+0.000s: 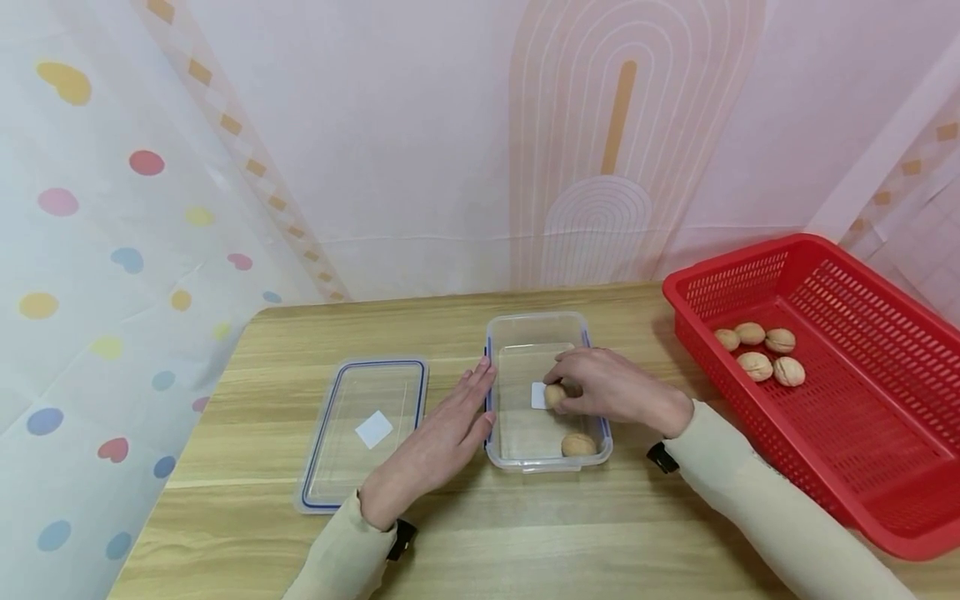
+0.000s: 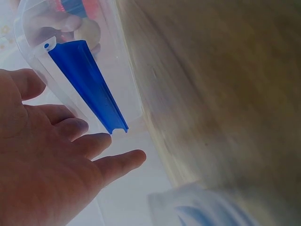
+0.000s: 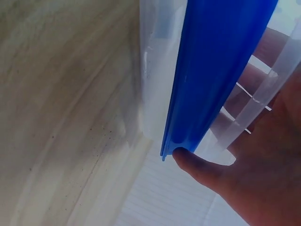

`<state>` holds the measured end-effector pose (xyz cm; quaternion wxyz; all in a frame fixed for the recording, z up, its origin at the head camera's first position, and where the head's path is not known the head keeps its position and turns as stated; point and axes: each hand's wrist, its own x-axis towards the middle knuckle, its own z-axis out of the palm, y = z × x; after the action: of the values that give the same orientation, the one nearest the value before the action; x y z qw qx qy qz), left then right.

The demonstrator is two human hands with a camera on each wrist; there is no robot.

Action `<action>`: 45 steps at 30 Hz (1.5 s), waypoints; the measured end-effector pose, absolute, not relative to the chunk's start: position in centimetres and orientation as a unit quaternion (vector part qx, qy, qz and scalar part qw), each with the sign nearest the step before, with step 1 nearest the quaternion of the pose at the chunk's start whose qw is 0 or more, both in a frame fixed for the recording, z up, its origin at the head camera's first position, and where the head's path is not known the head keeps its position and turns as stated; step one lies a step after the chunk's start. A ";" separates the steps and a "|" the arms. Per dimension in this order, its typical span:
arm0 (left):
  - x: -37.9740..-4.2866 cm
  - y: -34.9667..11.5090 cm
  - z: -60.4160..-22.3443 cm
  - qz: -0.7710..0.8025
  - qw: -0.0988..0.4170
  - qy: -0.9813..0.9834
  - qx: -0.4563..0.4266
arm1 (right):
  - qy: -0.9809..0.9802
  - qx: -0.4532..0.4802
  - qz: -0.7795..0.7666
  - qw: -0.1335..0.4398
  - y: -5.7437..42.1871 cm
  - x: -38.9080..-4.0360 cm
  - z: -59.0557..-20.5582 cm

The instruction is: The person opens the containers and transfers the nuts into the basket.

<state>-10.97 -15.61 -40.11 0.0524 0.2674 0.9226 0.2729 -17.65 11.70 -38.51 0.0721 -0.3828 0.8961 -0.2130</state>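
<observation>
A clear plastic food box (image 1: 521,437) with blue side clips stands uncovered on the table. Inside it my right hand (image 1: 611,385) pinches a walnut (image 1: 555,396) low over the box floor, beside a small white label (image 1: 537,396). Another walnut (image 1: 579,445) lies in the box's near right corner. My left hand (image 1: 442,437) has its fingers extended, with the tips at the left wall of the box. In the left wrist view, that hand (image 2: 56,155) is beside a blue clip (image 2: 89,87), and the pinched walnut (image 2: 88,34) shows through the plastic.
Left of the box lies its clear lid (image 1: 341,471) with a blue seal and a white paper square (image 1: 374,429), partly behind my left hand. At the right stands a red plastic basket (image 1: 847,392) holding several walnuts (image 1: 755,367). A patterned curtain (image 1: 420,167) hangs behind the table.
</observation>
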 end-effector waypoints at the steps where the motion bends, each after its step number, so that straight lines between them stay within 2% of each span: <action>1: -11.0 -15.6 -40.2 0.274 0.051 0.922 0.268 | 0.896 -0.384 -0.213 0.065 11.7 -17.6 -38.5; 14: -10.9 -15.7 -40.2 0.275 0.054 0.923 0.262 | 0.900 -0.333 -0.279 0.042 12.6 -16.1 -37.6; 32: -10.9 -15.6 -40.2 0.274 0.053 0.924 0.261 | 0.863 -0.371 -0.333 -0.077 13.4 -13.4 -36.9; 45: -11.0 -15.6 -40.2 0.269 0.050 0.924 0.267 | 0.834 -0.368 -0.387 -0.138 14.9 -11.6 -36.1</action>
<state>-10.97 -15.61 -40.25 0.0495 0.2670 0.9240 0.2693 -11.61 14.91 -36.09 -0.1381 -0.3682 0.8340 -0.3872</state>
